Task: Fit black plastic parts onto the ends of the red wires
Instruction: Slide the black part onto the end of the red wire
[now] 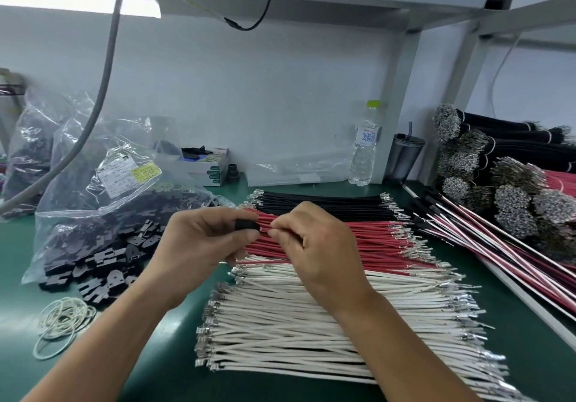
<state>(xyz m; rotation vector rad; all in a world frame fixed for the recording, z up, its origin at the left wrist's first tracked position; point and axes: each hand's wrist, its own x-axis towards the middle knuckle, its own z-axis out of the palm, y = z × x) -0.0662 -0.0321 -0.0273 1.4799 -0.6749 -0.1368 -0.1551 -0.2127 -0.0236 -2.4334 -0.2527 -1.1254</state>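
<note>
Two hands met above the green table [174,333]. The left hand [202,239] held a black plastic part [247,225], fingers curled round it. The right hand [314,246] pinched a red wire end just beside it. Red wires [358,239] lay between black wires [321,204] and white wires [311,323].

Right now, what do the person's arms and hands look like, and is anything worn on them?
Both forearms are bare as far as the frame shows, with no sleeves in view. The left hand and right hand wear no gloves, rings, watch or bands. Nails look short and unpainted.
</note>
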